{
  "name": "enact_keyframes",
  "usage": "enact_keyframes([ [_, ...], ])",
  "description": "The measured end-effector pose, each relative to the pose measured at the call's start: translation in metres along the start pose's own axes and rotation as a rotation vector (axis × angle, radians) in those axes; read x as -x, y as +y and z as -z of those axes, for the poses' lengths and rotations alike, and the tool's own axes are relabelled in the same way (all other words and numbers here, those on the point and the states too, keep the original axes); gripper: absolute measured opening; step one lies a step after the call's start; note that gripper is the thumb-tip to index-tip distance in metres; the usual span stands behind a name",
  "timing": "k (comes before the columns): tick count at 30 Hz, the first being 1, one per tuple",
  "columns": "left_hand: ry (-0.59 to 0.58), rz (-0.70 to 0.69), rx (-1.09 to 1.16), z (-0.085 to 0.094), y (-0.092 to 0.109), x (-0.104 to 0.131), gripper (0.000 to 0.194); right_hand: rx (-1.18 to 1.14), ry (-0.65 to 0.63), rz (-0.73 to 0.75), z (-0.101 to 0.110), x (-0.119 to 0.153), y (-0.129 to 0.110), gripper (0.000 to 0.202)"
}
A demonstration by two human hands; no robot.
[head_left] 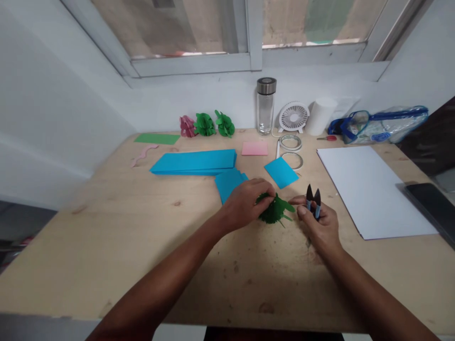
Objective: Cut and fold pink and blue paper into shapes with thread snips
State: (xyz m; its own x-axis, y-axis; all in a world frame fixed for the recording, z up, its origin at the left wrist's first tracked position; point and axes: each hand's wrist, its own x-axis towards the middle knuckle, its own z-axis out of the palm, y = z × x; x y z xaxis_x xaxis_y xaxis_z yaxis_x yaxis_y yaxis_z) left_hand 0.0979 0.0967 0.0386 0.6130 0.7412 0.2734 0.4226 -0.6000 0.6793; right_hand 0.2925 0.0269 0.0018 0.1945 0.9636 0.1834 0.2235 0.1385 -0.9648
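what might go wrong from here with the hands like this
The snips in the right hand have their blades apart, so a finger could get nicked. The thin green paper piece pinched in the left hand might crease or tear. The left hand might also nudge the blue cards close by.

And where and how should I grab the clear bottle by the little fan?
Probably around the middle of the bottle, from the front left: it stands upright, straight-sided, with the wall behind and the fan at its right.
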Motion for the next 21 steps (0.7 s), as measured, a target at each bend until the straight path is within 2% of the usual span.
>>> enact_keyframes([
  [7, -0.117, -0.046, -0.126, 0.01, 0.005, -0.008, 0.012, 0.162, -0.045, 0.042, -0.005, 0.006, 0.003, 0.018],
  [14, -0.319, -0.162, -0.359, 0.022, 0.015, -0.026, 0.012, 0.228, -0.027, 0.102, -0.008, 0.005, 0.006, 0.017],
  [21, -0.395, -0.284, -0.544, 0.024, 0.025, -0.035, 0.015, 0.232, -0.09, 0.202, -0.007, 0.005, -0.002, 0.019],
])
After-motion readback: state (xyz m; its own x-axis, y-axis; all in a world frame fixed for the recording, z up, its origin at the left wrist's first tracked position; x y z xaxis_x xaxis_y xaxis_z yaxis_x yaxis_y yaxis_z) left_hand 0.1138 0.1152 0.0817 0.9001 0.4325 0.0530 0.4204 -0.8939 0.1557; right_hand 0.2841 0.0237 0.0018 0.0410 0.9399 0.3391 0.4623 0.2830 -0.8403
